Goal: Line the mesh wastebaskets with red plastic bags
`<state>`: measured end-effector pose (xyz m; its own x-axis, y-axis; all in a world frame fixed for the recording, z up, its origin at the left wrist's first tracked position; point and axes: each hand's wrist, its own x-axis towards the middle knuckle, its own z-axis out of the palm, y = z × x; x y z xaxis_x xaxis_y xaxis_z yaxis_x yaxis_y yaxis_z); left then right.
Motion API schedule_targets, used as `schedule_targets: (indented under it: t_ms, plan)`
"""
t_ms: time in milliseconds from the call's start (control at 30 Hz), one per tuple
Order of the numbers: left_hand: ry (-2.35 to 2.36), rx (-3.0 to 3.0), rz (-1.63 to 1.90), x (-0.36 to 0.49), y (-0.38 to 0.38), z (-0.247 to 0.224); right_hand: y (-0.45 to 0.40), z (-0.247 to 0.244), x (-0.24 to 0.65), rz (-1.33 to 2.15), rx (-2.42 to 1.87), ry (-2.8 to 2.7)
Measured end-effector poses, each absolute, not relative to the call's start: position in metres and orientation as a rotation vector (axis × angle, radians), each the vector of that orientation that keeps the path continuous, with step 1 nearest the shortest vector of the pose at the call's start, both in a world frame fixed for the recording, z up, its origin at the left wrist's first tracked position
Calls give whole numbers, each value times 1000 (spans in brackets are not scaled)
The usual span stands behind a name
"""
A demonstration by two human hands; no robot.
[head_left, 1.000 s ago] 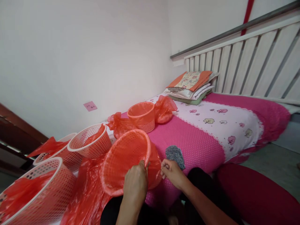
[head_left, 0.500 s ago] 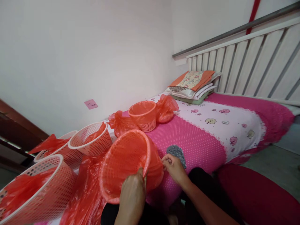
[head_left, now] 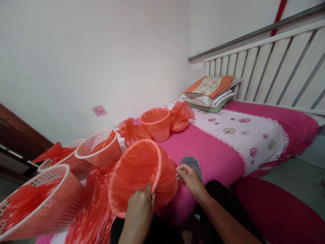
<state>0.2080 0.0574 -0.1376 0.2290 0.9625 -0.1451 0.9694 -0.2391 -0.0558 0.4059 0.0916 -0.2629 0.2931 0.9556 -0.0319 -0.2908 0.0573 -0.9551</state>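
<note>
The left hand (head_left: 139,208) has its fingers curled tightly around a rim, thumb on top, clasping plastic and basket together; the fingertips of the right hand (head_left: 190,178) are pressed together at the outer side, apparently pinching a fold of the red bag (head_left: 166,186). Between them the held basket (head_left: 129,169) is tilted, its mouth towards the left, just above the person's dark-clothed knees; whether it rests on them I cannot tell. The bag lines the inside and folds over the rim, so the step in hand looks like fitting the bag; the next move seems to call for a steady rim while the pinched plastic is drawn snug, gently enough not to tear it. Beyond the right hand lies a grey cloth (head_left: 191,165) on the bed (head_left: 210,152). Loose plastic (head_left: 91,203) spills to the left, near three pale baskets (head_left: 61,200) with bags bunched inside. Farther back, another lined basket (head_left: 161,134) stands upright between two bundles (head_left: 181,118).
</note>
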Motion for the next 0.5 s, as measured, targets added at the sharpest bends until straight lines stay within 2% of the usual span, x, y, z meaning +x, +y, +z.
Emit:
schedule_targets:
  t_ms: [300,500]
  plan:
    - [1889,2400,-254,211,58,-133,88,-255,399,1240,-1052,-831]
    - [1864,2393,-189,208,60,-136,89,-252,416,1034,-1076,-657]
